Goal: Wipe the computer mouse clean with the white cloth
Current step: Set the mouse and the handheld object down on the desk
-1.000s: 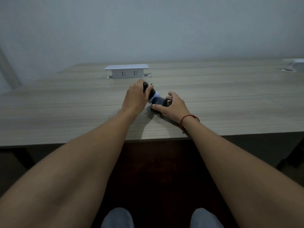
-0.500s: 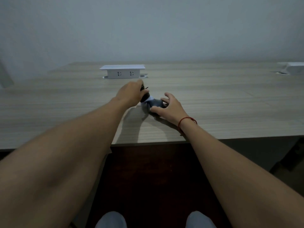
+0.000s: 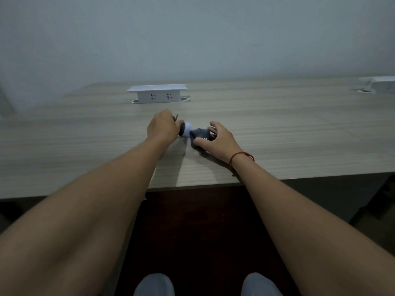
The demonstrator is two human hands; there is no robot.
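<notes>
A dark grey computer mouse (image 3: 200,135) with white lettering lies on the wooden table (image 3: 288,133), a little in from the front edge. My right hand (image 3: 220,137) grips it from the right, thumb on the near side and fingers over the far side. My left hand (image 3: 163,127) is closed just left of it. A bunched white cloth (image 3: 188,129) shows between the two hands, touching the mouse's left end. A small black part (image 3: 182,128) and a thin dark strand stick out of my left fist; what they belong to is unclear.
A white pop-up socket box (image 3: 157,94) stands on the table behind my hands. A second white box (image 3: 378,84) sits at the far right edge. A grey wall runs behind the table. My knees show below the table's front edge.
Both hands have shifted slightly with the mouse and cloth. The mouse now lies more to the right of the cloth, with its lettered side showing, and my left hand has drawn back a little.
</notes>
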